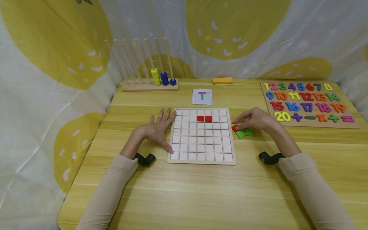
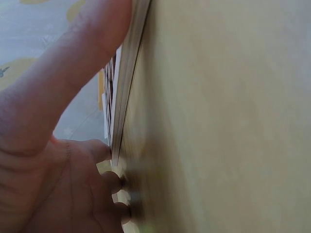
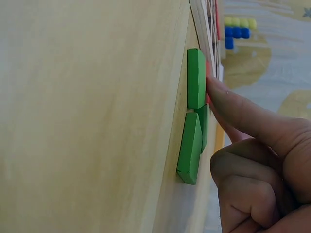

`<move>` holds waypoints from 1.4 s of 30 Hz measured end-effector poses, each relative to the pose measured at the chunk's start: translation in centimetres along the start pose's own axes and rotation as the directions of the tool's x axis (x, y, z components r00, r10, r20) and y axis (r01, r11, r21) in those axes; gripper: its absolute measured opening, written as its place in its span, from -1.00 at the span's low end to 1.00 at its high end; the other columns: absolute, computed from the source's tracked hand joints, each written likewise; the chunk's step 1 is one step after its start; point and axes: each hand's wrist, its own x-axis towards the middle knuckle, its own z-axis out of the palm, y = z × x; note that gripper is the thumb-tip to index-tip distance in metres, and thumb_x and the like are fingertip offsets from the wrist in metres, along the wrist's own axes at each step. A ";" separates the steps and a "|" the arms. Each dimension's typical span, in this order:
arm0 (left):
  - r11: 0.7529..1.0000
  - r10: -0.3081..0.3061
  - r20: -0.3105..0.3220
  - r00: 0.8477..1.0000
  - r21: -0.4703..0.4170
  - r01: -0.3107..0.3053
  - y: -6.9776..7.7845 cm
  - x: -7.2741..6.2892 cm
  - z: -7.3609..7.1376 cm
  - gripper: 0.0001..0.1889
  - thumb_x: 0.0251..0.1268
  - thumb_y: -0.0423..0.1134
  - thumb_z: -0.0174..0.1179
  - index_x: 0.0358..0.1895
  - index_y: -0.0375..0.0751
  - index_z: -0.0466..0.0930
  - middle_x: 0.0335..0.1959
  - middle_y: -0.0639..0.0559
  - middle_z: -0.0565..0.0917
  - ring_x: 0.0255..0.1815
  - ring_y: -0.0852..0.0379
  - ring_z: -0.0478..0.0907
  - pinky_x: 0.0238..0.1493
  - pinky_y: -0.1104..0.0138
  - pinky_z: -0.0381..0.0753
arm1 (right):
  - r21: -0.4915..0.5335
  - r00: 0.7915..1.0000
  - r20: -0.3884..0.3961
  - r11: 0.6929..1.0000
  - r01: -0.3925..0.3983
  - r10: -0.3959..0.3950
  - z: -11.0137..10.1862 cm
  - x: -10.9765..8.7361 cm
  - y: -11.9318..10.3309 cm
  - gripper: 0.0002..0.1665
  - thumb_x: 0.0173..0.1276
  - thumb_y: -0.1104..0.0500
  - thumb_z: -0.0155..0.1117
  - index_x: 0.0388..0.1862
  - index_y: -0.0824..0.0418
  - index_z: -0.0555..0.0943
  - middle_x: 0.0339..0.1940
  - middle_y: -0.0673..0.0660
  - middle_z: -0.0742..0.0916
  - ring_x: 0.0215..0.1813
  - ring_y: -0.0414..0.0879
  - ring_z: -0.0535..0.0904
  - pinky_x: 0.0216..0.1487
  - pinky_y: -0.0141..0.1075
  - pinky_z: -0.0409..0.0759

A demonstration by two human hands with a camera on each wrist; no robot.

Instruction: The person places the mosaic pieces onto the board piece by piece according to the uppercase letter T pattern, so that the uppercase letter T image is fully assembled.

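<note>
A wooden grid board [image 1: 201,163] lies in front of me with two red square tiles [image 1: 200,118] side by side in its second row. My left hand [image 1: 155,129] spreads along the board's left edge, its thumb at the lower corner and fingertips near the upper one; the left wrist view shows the thumb [image 2: 82,53] against the rim. Right of the board, my right hand [image 1: 254,119] pinches a loose red tile [image 1: 234,128] between thumb and index finger, other fingers curled. Green tiles [image 3: 196,80] lie beside and below it, partly hidden by the hand in the head view.
Behind the board lies a small pattern card [image 1: 202,96] showing a red and green T. An abacus of pegs [image 1: 149,85] with yellow and blue beads stands back left. A yellow-orange block [image 1: 222,80] lies at the back, a number puzzle board [image 1: 310,124] at the right.
</note>
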 end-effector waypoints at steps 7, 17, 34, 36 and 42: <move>1.000 0.002 -0.002 1.000 0.004 -0.002 0.1 0.0 0.0 0.69 -0.26 0.25 0.68 0.67 -0.06 -0.62 0.65 -0.20 -0.69 0.64 -0.28 -0.81 0.51 -0.40 -0.67 | -0.004 0.999 -0.031 1.000 -0.024 0.024 -0.4 0.0 0.2 -0.61 0.32 0.06 0.54 0.04 0.24 0.79 -0.22 0.03 0.81 -0.21 -0.12 0.36 -0.24 -0.32 0.31; 1.000 0.004 -0.006 1.000 0.008 -0.003 0.2 0.0 0.0 0.69 -0.26 0.25 0.68 0.67 -0.07 -0.62 0.66 -0.21 -0.68 0.65 -0.28 -0.80 0.51 -0.40 -0.67 | 0.046 0.995 -0.077 0.997 -0.065 0.069 -1.0 0.5 0.6 -0.58 0.35 0.06 0.51 0.09 0.29 0.76 -0.53 -0.12 0.54 -0.32 -0.09 0.28 -0.28 -0.24 0.23; 1.000 0.002 -0.007 1.000 0.003 -0.002 0.1 0.0 0.1 0.69 -0.27 0.26 0.68 0.67 -0.05 -0.64 0.66 -0.19 -0.69 0.65 -0.27 -0.81 0.51 -0.40 -0.66 | 0.046 0.995 -0.042 0.995 -0.084 0.086 -1.5 0.2 1.0 -0.40 0.28 0.01 0.57 0.25 0.20 0.68 -0.50 -0.15 0.68 -0.35 -0.16 0.31 -0.22 -0.26 0.26; 1.000 0.000 -0.008 1.000 0.007 0.000 0.1 0.0 0.1 0.69 -0.26 0.26 0.68 0.67 -0.04 -0.64 0.66 -0.18 -0.69 0.65 -0.26 -0.81 0.51 -0.40 -0.66 | 0.042 0.995 -0.040 0.995 -0.086 0.087 -1.5 0.2 1.1 -0.36 0.23 0.01 0.61 0.25 0.19 0.68 -0.59 -0.17 0.57 -0.37 -0.16 0.29 -0.23 -0.25 0.26; 1.000 0.005 -0.011 1.000 0.008 -0.005 -0.1 0.0 0.1 0.69 -0.26 0.26 0.68 0.67 -0.04 -0.64 0.66 -0.19 -0.69 0.65 -0.27 -0.81 0.51 -0.41 -0.65 | 0.006 0.996 -0.043 0.997 -0.077 0.077 -1.1 0.3 1.2 -0.31 0.21 -0.02 0.62 0.30 0.14 0.66 -0.25 -0.04 0.68 -0.20 -0.07 0.38 -0.14 -0.22 0.32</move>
